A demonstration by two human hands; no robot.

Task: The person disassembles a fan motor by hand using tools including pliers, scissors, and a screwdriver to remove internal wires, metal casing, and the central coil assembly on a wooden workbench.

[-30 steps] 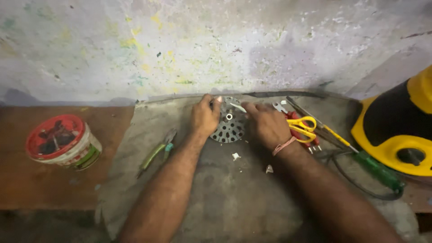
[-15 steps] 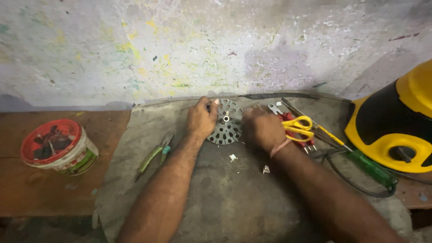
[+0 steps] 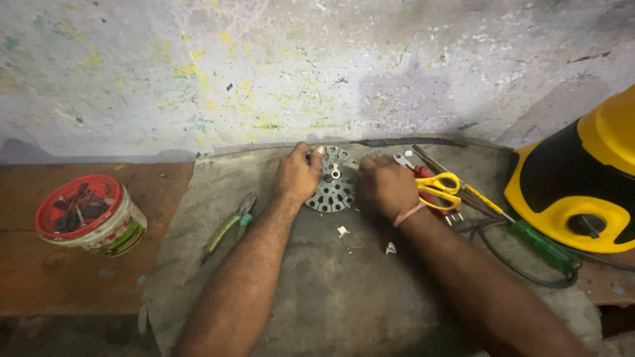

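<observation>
A round grey metal disc with slots and a centre hub lies on a grey mat near the wall. My left hand grips the disc's left rim, fingers curled over its top edge. My right hand is closed against the disc's right side; a pink band circles that wrist. What the right fingers hold is hidden. Two small white scraps lie on the mat just below the disc.
Green-handled pliers lie left of my left arm. Yellow-handled scissors, a spanner, a green-handled screwdriver and a black cable sit to the right. A yellow and black appliance stands at the far right. A red-rimmed tub of parts rests on the wooden bench.
The view has shifted slightly. Both hands stay on the disc; the left fingers have curled further over its top edge.
</observation>
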